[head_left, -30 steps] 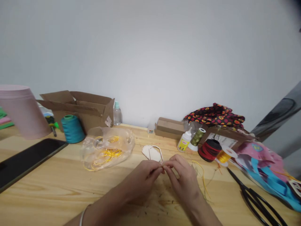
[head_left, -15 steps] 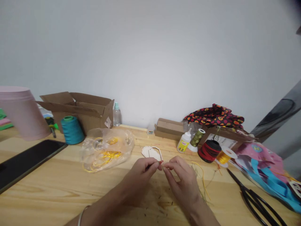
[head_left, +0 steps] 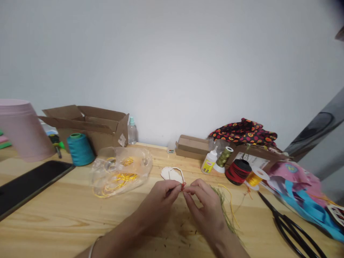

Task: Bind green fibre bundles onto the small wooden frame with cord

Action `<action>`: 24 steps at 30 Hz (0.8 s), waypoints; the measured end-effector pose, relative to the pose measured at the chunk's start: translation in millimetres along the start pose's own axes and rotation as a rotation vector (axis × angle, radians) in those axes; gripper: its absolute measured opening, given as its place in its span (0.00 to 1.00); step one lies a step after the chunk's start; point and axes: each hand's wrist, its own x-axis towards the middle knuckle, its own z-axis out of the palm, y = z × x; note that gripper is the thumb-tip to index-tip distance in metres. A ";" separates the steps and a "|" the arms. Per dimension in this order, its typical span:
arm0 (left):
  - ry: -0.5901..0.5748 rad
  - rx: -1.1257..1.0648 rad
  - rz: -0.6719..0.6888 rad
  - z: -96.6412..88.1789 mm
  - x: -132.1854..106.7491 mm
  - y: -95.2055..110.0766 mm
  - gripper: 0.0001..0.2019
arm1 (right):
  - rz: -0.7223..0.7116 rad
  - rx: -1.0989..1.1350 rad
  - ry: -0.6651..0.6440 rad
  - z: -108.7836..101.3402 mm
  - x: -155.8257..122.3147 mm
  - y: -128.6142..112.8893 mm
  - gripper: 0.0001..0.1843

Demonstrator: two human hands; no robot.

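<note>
The left hand (head_left: pixel 158 204) and right hand (head_left: pixel 205 205) are both closed, their fingertips (head_left: pixel 178 185) pinching a small red piece (head_left: pixel 183 186) above the bench (head_left: pixel 48 218), with a pale wooden cutout (head_left: pixel 172 175) just beyond. Dark specks mark the wood in front of the hands. Yellow-green cord strands (head_left: pixel 224 204) lie beside the right hand; a plastic bag (head_left: pixel 120 172) and black scissors (head_left: pixel 290 229) sit well to either side, neither obstructing.

Fig.: Compared with my earlier views, the small red piece (head_left: pixel 183 186) now shows plainly at the fingertips of my left hand (head_left: pixel 158 206), just beside my right hand (head_left: pixel 206 211). The olive-green fibres (head_left: pixel 224 208) now spread thicker past my right hand, and the tabletop objects (head_left: pixel 238 172) sit slightly further left.
</note>
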 end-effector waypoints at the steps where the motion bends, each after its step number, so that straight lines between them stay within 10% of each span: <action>1: -0.001 0.013 0.007 0.2 0.2 -0.4 0.16 | -0.001 0.006 0.004 -0.1 0.1 0.4 0.06; 14: -0.203 0.036 0.086 -1.9 -3.7 5.3 0.13 | 0.070 0.049 -0.088 -6.3 5.4 6.3 0.11; 24: -0.048 -0.020 0.028 -1.6 -1.9 1.1 0.15 | 0.275 0.306 -0.033 1.5 7.2 4.2 0.12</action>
